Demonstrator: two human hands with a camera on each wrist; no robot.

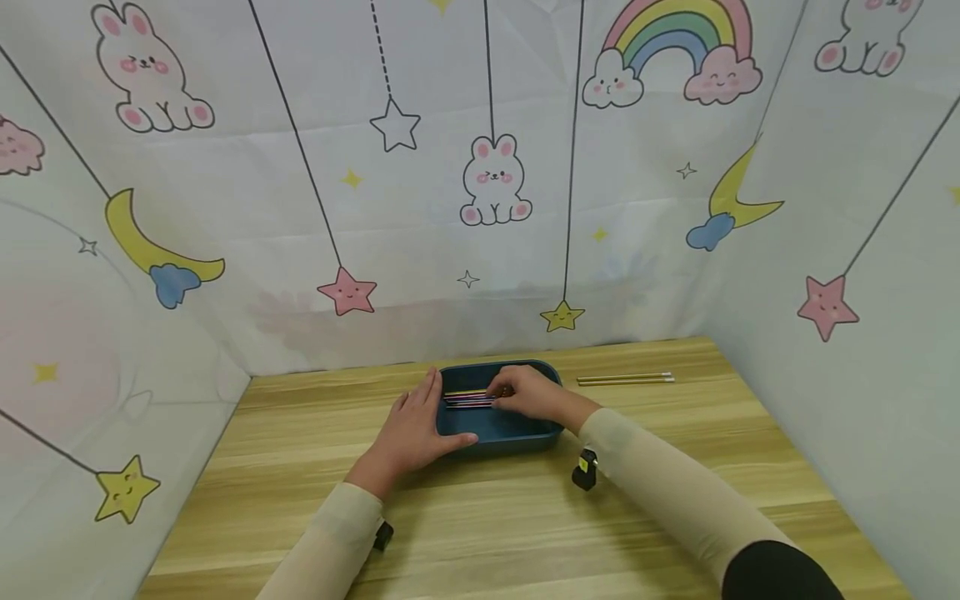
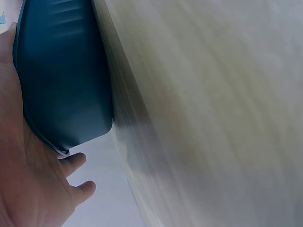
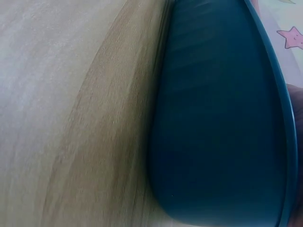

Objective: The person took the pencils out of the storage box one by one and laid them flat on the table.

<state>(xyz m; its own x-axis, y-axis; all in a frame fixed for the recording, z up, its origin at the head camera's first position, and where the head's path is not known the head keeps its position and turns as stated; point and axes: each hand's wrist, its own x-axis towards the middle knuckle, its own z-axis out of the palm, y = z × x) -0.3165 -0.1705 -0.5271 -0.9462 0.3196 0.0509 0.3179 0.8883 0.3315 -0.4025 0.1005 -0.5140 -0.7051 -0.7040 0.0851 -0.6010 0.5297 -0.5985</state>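
Note:
A dark blue plastic tray (image 1: 510,433) stands on the wooden table. Several thin, pencil-like coloured sticks (image 1: 467,400) lie side by side in its left part. My right hand (image 1: 528,392) reaches into the tray, thumb and fingers bent and pinching at the right end of the sticks; the fingers partly cover that end. At the tray's left end rests my left hand (image 1: 408,433), its fingers straight along the end wall and its thumb over the front rim. The left wrist view shows this hand (image 2: 33,179) around the tray's corner. Mostly tray wall (image 3: 222,113) fills the right wrist view.
Two thin gold sticks (image 1: 624,379) with white ends lie on the table (image 1: 480,533) to the right of the tray. Behind the table hangs a white cloth (image 1: 420,225) printed with rabbits, stars and moons; similar cloth bounds both sides.

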